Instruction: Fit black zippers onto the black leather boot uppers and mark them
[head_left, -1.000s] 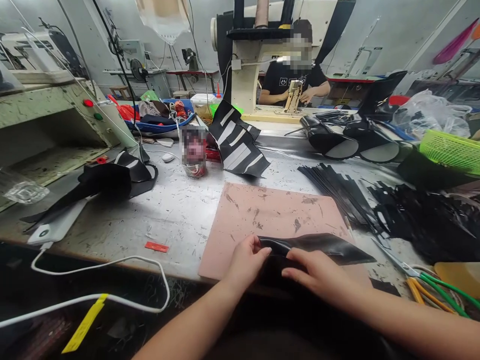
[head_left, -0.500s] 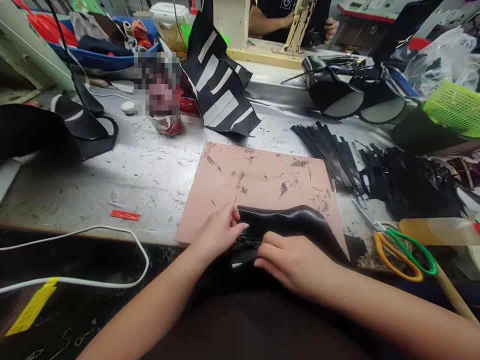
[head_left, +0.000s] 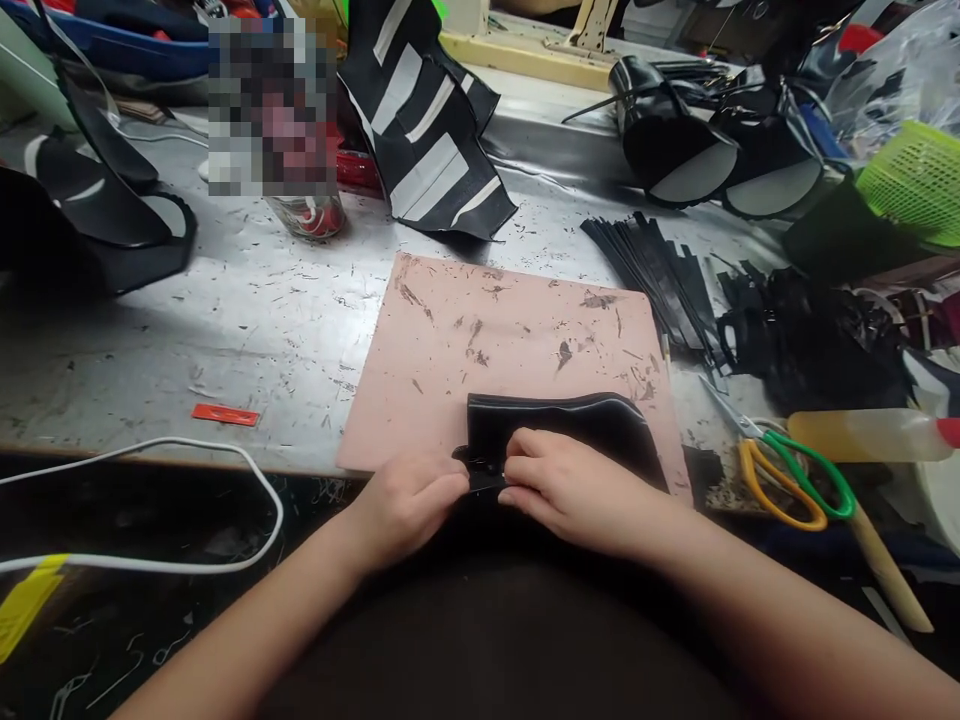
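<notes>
A folded black leather piece (head_left: 570, 430) lies at the near edge of a pink cutting mat (head_left: 510, 340). My left hand (head_left: 405, 505) is closed and pinches the piece's near-left edge. Right beside it, my right hand (head_left: 574, 490) has its fingers curled and pressed on the same edge, gripping the leather. The two hands almost touch. The lower part of the piece is hidden behind my hands.
Scissors with green and orange handles (head_left: 787, 475) lie right of the mat, beside a heap of black strips (head_left: 780, 320). Black leather parts (head_left: 435, 130) and boot shafts (head_left: 697, 160) sit at the back. A red tag (head_left: 225, 414) and white cable (head_left: 187, 500) lie left.
My head has tilted down, so the table fills the view. Both hands drew the leather piece nearer the table edge and came together on its near edge.
</notes>
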